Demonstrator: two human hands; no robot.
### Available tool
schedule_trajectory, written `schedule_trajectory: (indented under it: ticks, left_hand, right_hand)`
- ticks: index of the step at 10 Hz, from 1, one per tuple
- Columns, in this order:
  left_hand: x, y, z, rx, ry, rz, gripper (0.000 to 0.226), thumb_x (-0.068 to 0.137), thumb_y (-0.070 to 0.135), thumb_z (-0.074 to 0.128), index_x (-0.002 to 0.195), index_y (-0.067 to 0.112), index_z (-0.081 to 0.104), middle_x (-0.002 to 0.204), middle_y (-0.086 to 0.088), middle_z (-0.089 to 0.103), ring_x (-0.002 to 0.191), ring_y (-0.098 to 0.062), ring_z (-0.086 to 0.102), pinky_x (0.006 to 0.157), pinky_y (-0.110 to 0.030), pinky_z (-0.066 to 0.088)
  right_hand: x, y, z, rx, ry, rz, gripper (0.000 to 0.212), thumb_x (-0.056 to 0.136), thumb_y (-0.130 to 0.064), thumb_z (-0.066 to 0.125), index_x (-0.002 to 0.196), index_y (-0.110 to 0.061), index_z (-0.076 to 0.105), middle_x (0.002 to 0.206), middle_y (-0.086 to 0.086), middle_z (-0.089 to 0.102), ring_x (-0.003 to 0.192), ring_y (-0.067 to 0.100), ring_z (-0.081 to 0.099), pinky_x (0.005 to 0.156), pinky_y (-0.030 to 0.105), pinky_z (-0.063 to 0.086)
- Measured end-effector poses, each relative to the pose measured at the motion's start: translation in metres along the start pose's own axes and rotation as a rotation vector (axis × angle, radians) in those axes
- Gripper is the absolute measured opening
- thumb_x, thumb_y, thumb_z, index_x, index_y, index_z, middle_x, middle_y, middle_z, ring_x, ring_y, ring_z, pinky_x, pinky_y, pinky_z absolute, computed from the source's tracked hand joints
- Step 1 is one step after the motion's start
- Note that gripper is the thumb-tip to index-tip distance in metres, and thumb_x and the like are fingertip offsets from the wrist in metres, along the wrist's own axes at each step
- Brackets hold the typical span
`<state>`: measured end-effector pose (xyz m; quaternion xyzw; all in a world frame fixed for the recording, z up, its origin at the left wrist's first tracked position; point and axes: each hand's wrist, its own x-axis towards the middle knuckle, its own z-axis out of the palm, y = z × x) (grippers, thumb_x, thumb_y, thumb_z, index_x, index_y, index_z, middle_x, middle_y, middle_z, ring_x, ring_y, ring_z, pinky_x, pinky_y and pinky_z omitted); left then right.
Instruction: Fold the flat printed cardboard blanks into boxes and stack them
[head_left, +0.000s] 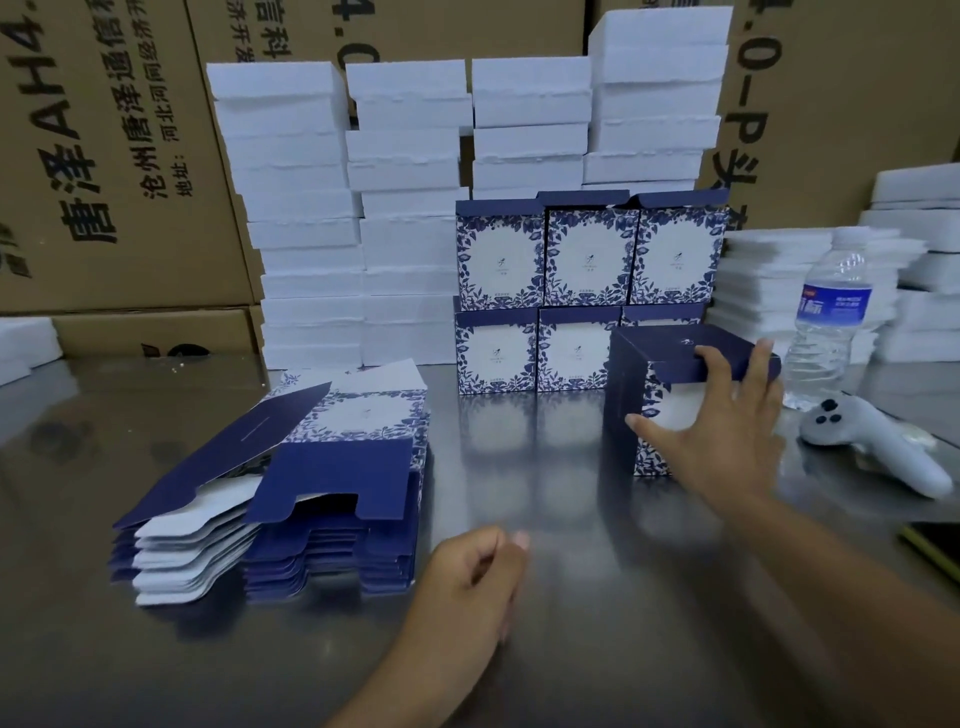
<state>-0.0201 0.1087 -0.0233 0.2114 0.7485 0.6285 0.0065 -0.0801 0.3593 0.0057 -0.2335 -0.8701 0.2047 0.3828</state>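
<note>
Steel table, right hand spanning folded box edges, blanks apart left

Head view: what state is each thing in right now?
Blue floral cardboard box in front: folded, lid down, standing.
Right hand: spread fingers resting on that box.
Left hand: loosely curled, empty.
Pile of blue printed cardboard blanks: flat, unfolded.
Blue floral boxes behind: folded, stacked two high.
Clear plastic water bottle: upright.
White plastic controller: lying flat.

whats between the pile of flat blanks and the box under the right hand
Only bare steel table separates the flat blanks and the box in the head view; the left hand sits nearer the camera.
</note>
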Motion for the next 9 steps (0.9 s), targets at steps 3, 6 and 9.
schedule_trajectory:
  ticks: [3,6,9]
  left_hand:
    - [0.005,-0.001,-0.002,-0.001,-0.03,-0.108,0.038,0.072,0.042,0.056,0.046,0.02,0.038,0.044,0.006,0.022,0.042,-0.011,0.024,0.047,-0.026,0.016]
    - [0.007,0.004,-0.002,0.062,-0.053,-0.073,0.045,0.082,0.039,0.058,0.049,0.018,0.035,0.044,0.007,0.024,0.046,-0.009,0.027,0.05,-0.023,0.021]
    - [0.002,0.006,-0.003,0.09,-0.075,-0.067,0.046,0.093,0.024,0.054,0.052,0.018,0.033,0.043,0.007,0.022,0.044,-0.006,0.023,0.046,-0.022,0.02]
  right_hand:
    - [0.053,0.001,0.032,-0.053,-0.074,0.064,0.096,0.068,-0.054,0.075,0.143,-0.035,0.018,0.157,-0.006,-0.013,0.143,0.033,0.006,0.097,0.06,0.036]
    - [0.06,-0.007,0.032,-0.135,-0.178,0.071,0.107,0.074,-0.058,0.068,0.149,-0.03,-0.002,0.155,0.005,-0.024,0.143,0.038,0.002,0.101,0.06,0.029]
    - [-0.054,-0.041,-0.046,0.398,-0.318,-0.276,0.034,0.083,-0.018,0.068,0.115,-0.022,0.059,0.116,-0.007,0.06,0.109,0.011,0.057,0.095,0.026,0.039]
